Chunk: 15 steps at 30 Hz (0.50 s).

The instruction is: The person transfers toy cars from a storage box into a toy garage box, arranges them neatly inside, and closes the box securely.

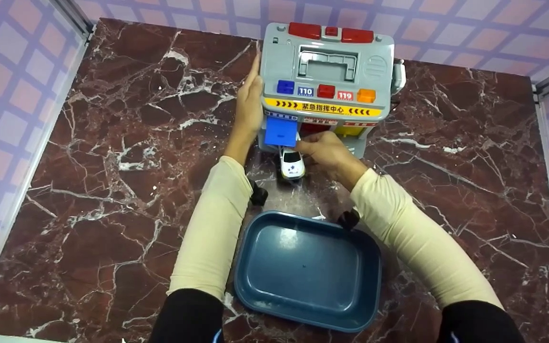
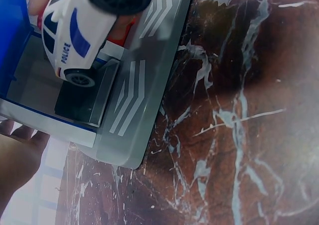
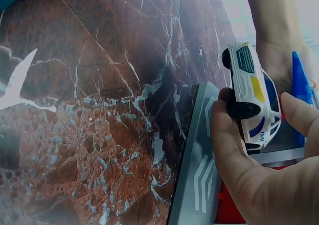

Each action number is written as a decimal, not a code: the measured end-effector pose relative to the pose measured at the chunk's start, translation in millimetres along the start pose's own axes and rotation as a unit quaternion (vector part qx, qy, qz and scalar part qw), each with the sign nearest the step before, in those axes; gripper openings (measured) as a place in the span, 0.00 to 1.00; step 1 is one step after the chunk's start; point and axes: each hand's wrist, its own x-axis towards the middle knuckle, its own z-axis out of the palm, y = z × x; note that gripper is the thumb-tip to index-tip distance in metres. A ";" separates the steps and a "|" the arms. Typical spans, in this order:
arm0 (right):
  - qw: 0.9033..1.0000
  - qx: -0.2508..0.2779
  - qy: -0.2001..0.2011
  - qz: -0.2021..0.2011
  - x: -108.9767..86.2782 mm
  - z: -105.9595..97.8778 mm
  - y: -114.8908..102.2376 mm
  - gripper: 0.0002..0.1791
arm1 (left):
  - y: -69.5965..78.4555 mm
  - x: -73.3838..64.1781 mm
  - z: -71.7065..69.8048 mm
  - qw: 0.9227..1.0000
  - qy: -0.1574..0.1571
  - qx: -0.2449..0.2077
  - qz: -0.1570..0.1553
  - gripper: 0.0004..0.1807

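My right hand (image 1: 326, 153) pinches a white toy police car (image 1: 292, 164) between thumb and fingers. In the right wrist view the car (image 3: 251, 95) shows a yellow patch and blue marking on its side. The car's rear is at the left doorway of a grey toy emergency station (image 1: 281, 57), under a raised blue door (image 1: 280, 132). The left wrist view shows a wheel over the doorway's sill. My left hand (image 1: 249, 102) lies with straight fingers along the station's left side; its palm side is hidden against the wall.
A dark blue plastic tub (image 1: 303, 271) sits between my forearms, in front of the station. The marbled tabletop (image 1: 112, 214) spreads to both sides, bounded by checked panels (image 1: 474, 28) at the back and sides. A white handle-like part (image 1: 399, 76) juts from the station's right side.
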 end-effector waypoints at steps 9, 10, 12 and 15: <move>1.000 0.013 0.003 -0.005 3.6 1.9 -0.6 0.13 | -0.5 -0.2 0.5 1.000 0.001 -0.004 0.002 0.28; 1.000 0.015 0.003 -0.006 3.9 2.3 -0.5 0.12 | -0.6 -0.2 0.6 1.000 0.001 -0.004 0.002 0.28; 1.000 0.018 0.003 -0.006 4.6 3.1 -0.3 0.11 | -0.8 0.0 0.7 1.000 0.001 -0.005 0.003 0.28; 1.000 0.023 0.001 -0.006 6.0 3.8 -0.2 0.10 | -1.4 0.4 0.6 1.000 0.001 -0.003 0.006 0.28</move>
